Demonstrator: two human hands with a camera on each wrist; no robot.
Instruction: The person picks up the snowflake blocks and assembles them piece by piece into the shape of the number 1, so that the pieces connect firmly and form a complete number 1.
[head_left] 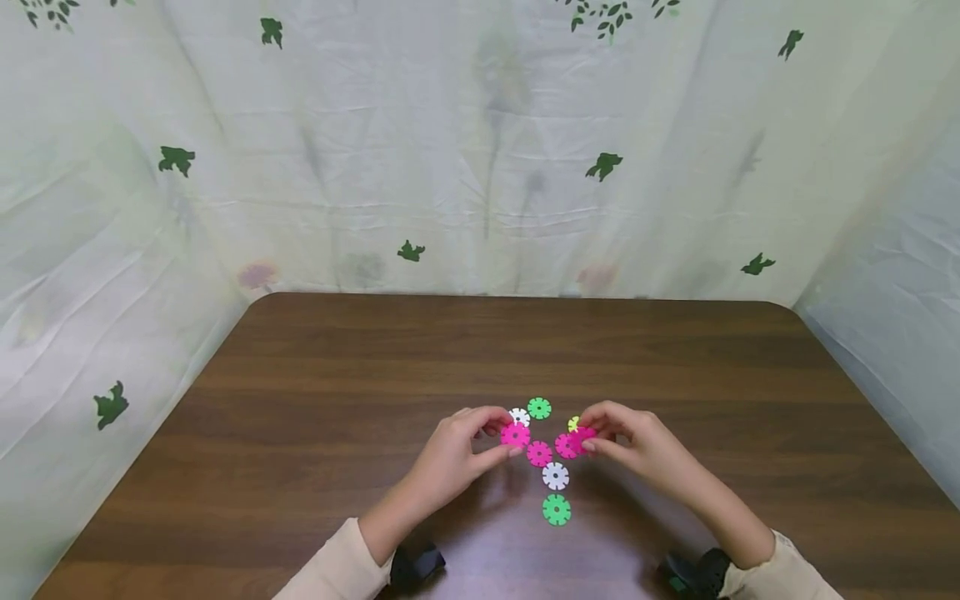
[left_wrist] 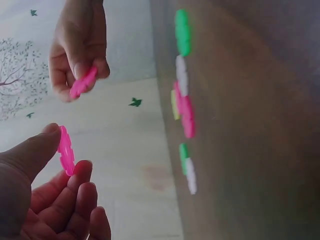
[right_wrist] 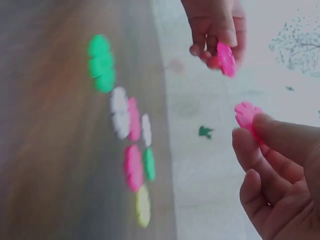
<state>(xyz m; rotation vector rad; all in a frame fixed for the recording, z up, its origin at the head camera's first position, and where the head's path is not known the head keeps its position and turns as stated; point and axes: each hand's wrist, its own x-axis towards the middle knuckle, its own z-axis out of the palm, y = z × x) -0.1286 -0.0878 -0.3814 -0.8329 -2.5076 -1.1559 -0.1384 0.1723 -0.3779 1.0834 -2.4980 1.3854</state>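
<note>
The discs are thin, flat and round, plastic by the look of them, with slots cut all round the rim and a small hole in the middle. The left hand (head_left: 459,452) pinches a bright pink disc (head_left: 515,436) between thumb and fingertips, and the right hand (head_left: 645,446) pinches another pink disc (head_left: 583,440) the same way. Both held pieces are up off the worktop (head_left: 420,354), a smooth brown surface with dark wood-grain streaks.

Between the hands, a loose pink disc (head_left: 539,454) lies nearer the left fingertips, and a second loose pink disc (head_left: 566,446) lies just beside the right hand's piece. A yellow disc (head_left: 573,424) (partly hidden) sits by the right fingertips. Past the left fingertips is a partly covered white disc (head_left: 519,416), with a green disc (head_left: 539,408) just beside it, farther from the body. On the body side of the fingertips, between the wrists, lie a second white disc (head_left: 555,476) and, nearer still, a second green disc (head_left: 557,509). Beyond the hands hangs a creased pale cloth (head_left: 450,167).
</note>
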